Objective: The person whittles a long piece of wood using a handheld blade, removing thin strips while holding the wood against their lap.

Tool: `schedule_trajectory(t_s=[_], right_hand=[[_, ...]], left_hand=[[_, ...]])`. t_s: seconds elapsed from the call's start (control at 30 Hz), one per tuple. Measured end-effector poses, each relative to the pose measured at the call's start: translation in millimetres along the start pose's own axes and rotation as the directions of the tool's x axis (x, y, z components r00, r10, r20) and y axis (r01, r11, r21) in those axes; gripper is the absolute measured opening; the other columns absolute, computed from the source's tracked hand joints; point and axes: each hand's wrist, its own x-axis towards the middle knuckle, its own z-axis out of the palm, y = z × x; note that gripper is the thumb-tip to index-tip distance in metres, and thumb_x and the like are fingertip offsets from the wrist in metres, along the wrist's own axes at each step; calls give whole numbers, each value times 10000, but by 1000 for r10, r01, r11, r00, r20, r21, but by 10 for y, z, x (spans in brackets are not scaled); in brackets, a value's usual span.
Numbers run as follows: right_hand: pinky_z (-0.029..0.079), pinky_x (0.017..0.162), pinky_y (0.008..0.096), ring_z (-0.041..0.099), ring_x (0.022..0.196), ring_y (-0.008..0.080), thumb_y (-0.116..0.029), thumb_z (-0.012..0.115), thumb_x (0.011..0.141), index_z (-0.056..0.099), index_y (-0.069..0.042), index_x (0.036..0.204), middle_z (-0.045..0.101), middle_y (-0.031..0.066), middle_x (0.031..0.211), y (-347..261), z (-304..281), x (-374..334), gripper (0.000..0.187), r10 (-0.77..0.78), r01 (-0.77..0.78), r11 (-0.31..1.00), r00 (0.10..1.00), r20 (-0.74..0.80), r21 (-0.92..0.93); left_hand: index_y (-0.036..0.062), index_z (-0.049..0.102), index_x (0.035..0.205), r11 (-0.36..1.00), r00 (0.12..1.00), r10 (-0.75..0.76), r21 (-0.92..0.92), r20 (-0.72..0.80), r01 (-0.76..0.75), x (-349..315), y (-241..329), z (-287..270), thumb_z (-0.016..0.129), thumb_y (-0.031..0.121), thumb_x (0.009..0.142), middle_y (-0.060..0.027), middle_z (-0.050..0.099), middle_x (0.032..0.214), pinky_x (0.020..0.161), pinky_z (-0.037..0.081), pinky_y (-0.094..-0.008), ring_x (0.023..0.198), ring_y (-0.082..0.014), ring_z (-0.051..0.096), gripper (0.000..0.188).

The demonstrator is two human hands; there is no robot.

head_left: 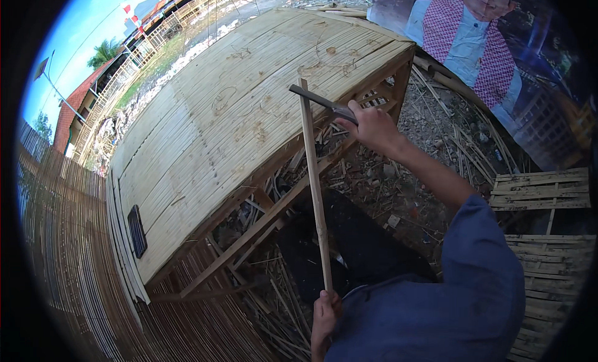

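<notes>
The left hand (pixel 325 312) clasps a strip (pixel 316 194)'s lower end, hiding it; the right hand (pixel 372 128) grips a knife (pixel 321 100), covering most of its handle, and whether the knife meets the strip is unclear. Curled shavings (pixel 258 135) litter the bamboo bench (pixel 156 169), a dark oblong object (pixel 137 231) lies by its left edge, and rubble (pixel 398 169) spreads nearby. The strip, long, pale and narrow, crosses the bench's near edge

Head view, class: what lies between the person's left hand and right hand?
In the head view, a long bamboo strip spans most of that stretch, up from the left hand; near its top a knife, in the right hand, crosses it.
</notes>
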Motion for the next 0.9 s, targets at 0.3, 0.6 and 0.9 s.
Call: schedule_trajectory(t_s=[0.3, 0.6, 0.9], right_hand=[[480, 449, 434, 613, 551, 335, -489, 584, 827, 493, -78, 789, 582, 125, 602, -95, 165, -333, 423, -252, 251, 968, 967, -49, -16], [500, 449, 409, 612, 517, 309, -500, 586, 813, 500, -95, 809, 549, 101, 571, -115, 145, -363, 414, -365, 358, 925, 930, -34, -127], [492, 457, 438, 620, 562, 342, -528, 526, 850, 460, -88, 857, 563, 144, 573, -254, 69, -451, 445, -352, 355, 934, 933, 72, -39]], left_hand=[[130, 354, 698, 996, 999, -35, -81, 2, 35, -33, 87, 17, 280, 508, 970, 74, 240, 561, 417, 204, -232, 458, -43, 226, 471], [140, 315, 674, 996, 997, 62, 70, -41, -59, -120, 84, 76, 267, 469, 984, 67, 236, 562, 413, 200, -238, 450, -51, 234, 454], [2, 429, 663, 696, 897, 376, 710, -232, -108, -55, 68, 100, 333, 326, 989, -150, 404, 467, 417, 310, -367, 396, -258, 441, 469]])
